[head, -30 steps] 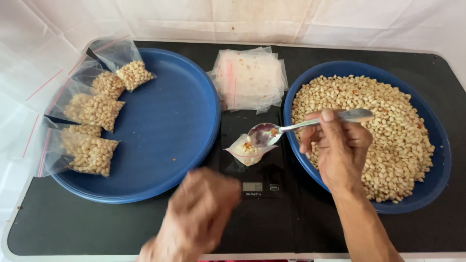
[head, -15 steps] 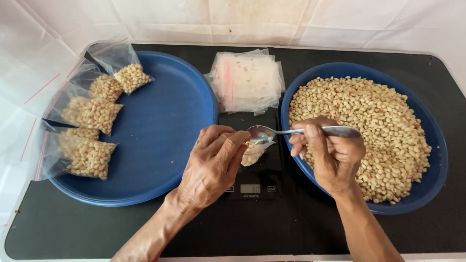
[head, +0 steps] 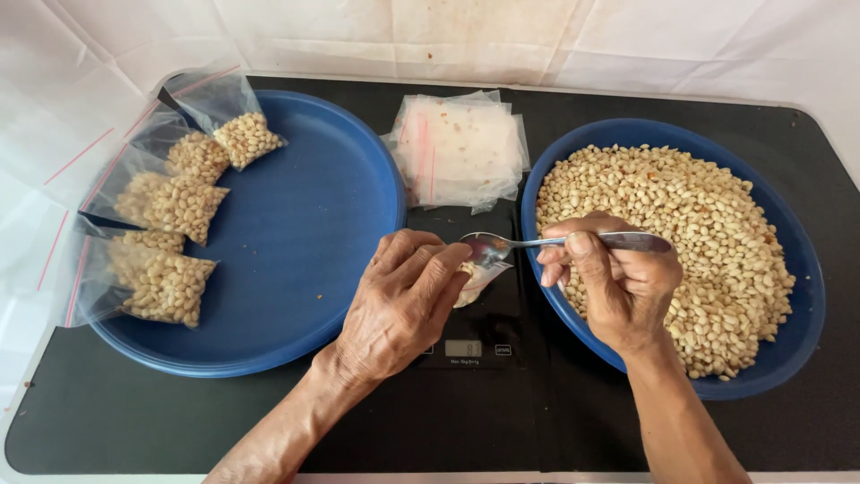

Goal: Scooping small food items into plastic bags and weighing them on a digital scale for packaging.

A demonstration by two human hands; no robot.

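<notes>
My left hand grips a small clear plastic bag with a few peanuts in it, on a black kitchen scale in the middle. My right hand holds a metal spoon by its handle, the bowl of the spoon just above the bag's mouth. A blue bowl of peanuts sits to the right, partly under my right hand.
A blue tray on the left carries several filled peanut bags along its left rim. A stack of empty clear bags lies behind the scale. All rests on a black tabletop against a white cloth.
My left hand came up from the front edge and took hold of the bag on the scale. My right hand lowered the spoon slightly toward the bag.
</notes>
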